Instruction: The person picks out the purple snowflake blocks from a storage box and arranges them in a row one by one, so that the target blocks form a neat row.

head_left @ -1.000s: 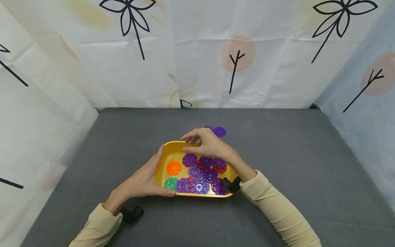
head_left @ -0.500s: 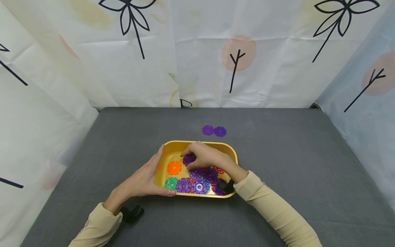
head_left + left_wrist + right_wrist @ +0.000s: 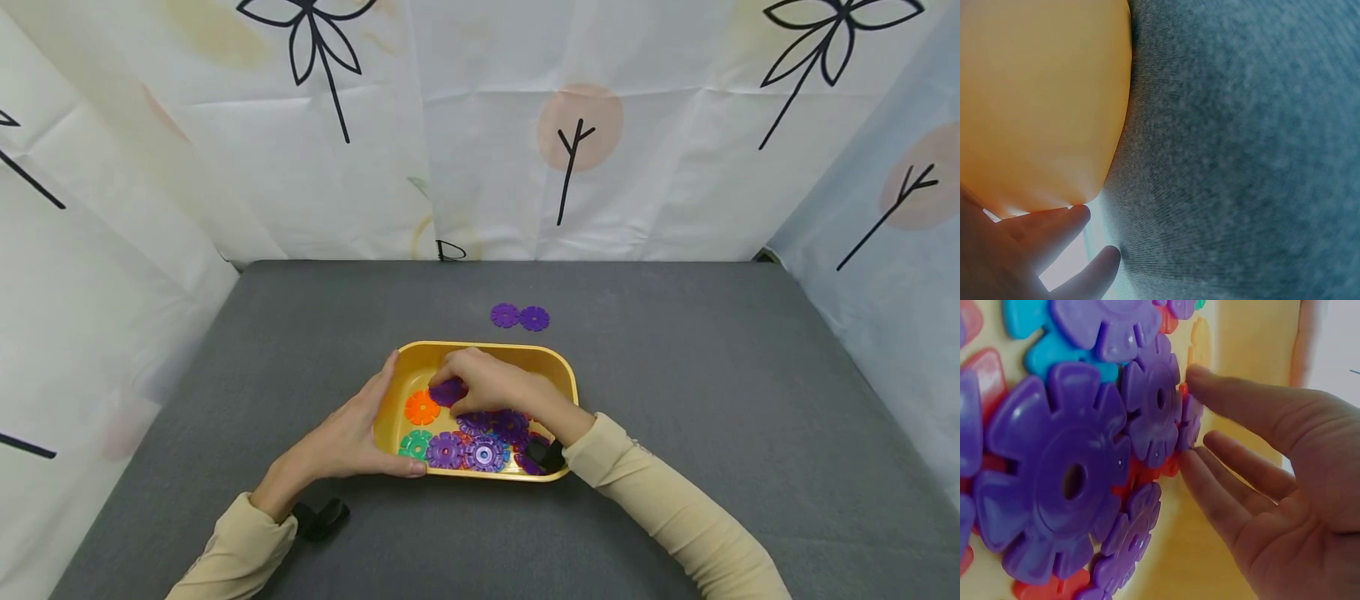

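A yellow plastic tray [image 3: 555,358] holds flower-shaped plastic discs, purple ones lying over red. My left hand [image 3: 341,446] grips the tray's left end, thumb on the front rim and fingers along the left side; the left wrist view has its fingertips against the yellow wall [image 3: 1041,106]. Inside the tray, my right hand [image 3: 491,383] pinches a purple flower disc [image 3: 447,392] between thumb and fingers. That disc [image 3: 1191,422] is partly hidden in the right wrist view. Close by lie an orange disc [image 3: 422,408] and a green disc [image 3: 414,444].
Two purple discs [image 3: 520,317] lie side by side on the grey table [image 3: 675,375] behind the tray. A white printed cloth [image 3: 487,133] hangs around the back and sides. A black wrist camera [image 3: 322,521] sits under the left wrist.
My right hand has come down from the tray's back edge into the pile, pinched a purple disc and shifted it slightly left, towards the orange one. The left hand stays put.
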`<state>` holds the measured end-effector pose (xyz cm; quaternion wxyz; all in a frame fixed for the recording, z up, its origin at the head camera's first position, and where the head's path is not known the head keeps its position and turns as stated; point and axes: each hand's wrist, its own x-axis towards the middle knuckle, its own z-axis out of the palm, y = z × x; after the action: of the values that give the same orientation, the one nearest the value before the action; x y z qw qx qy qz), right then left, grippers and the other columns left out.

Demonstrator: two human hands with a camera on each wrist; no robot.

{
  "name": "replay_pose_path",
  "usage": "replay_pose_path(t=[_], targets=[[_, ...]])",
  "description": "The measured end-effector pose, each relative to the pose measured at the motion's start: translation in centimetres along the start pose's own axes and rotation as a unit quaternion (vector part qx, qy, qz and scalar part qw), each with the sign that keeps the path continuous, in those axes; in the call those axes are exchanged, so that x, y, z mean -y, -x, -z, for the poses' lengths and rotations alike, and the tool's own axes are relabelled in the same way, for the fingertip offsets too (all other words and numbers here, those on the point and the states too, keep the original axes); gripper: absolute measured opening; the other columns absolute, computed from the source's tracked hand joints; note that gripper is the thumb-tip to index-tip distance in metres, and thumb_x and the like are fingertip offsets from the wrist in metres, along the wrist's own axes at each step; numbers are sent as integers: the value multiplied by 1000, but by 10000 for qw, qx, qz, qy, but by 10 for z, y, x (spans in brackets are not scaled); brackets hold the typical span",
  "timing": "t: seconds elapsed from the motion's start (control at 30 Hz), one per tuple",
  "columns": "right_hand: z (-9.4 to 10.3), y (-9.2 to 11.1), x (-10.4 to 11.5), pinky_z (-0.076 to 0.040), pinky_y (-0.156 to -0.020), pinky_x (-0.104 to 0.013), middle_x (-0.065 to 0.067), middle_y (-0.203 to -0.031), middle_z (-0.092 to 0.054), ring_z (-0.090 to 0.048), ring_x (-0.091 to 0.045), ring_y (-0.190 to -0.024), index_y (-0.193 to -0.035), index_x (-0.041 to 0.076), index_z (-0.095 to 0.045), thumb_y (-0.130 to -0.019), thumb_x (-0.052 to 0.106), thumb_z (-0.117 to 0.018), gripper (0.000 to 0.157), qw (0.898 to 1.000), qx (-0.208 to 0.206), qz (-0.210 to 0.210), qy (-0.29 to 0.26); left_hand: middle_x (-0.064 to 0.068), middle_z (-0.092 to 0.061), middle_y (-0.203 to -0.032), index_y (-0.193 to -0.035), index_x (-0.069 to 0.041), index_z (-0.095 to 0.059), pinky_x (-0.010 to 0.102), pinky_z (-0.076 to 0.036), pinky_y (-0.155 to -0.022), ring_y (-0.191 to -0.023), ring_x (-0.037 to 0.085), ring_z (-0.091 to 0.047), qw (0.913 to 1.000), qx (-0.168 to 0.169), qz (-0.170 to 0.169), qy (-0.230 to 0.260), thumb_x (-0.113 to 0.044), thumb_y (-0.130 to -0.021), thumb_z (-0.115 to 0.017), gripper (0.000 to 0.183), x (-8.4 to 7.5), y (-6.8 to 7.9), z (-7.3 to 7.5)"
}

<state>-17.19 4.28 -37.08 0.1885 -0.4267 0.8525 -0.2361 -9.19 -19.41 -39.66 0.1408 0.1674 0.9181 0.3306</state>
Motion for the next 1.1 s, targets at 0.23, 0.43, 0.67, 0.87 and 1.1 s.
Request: replay_pose_path(t=[0.23,0.43,0.67,0.87,1.1], targets=[[-4,-4,1,-49,-110,-38,-10,-130,-69,-63,-23,-122,-128,7,-71,-89,11,-79,41,10000,31,42,-26,17,-19,-169,-165,-26,10,59,-47,-108,-139,36,-46,10000,2,-12,24,-63,-70,-86,140,1,0,-1],[-6,-6,2,-47,-113,-38,-10,-132,-69,-63,-23,-125,-133,7,-68,-91,14,-77,44,9999,153,-13,14,17,-20,-169,-165,-26,10,57,-48,-108,-137,34,-48,10000,-33,-65,38,-62,-70,-86,140,1,1,0],[-8,-6,3,-51,-103,-33,-9,-127,-66,-59,-19,-106,-137,10,-66,-90,20,-80,50,9995,215,-40,209,18,-20,-169,-165,-24,10,58,-49,-106,-136,35,-48,9999,-42,-116,27,-61,-70,-87,141,1,2,0],[-10,-8,3,-50,-90,-27,-10,-117,-66,-54,-17,-95,-137,8,-66,-88,23,-82,53,9989,150,7,447,17,-20,-169,-165,-26,10,57,-49,-106,-136,36,-48,9999,-38,-95,18,-62,-69,-86,140,1,1,0],[-12,-8,4,-42,-81,-23,-8,-107,-64,-49,-14,-89,-129,7,-71,-85,30,-85,53,9983,151,-103,558,16,-20,-169,-165,-25,10,57,-49,-106,-137,35,-47,10000,-54,-76,21,-62,-69,-87,141,-1,1,-1]])
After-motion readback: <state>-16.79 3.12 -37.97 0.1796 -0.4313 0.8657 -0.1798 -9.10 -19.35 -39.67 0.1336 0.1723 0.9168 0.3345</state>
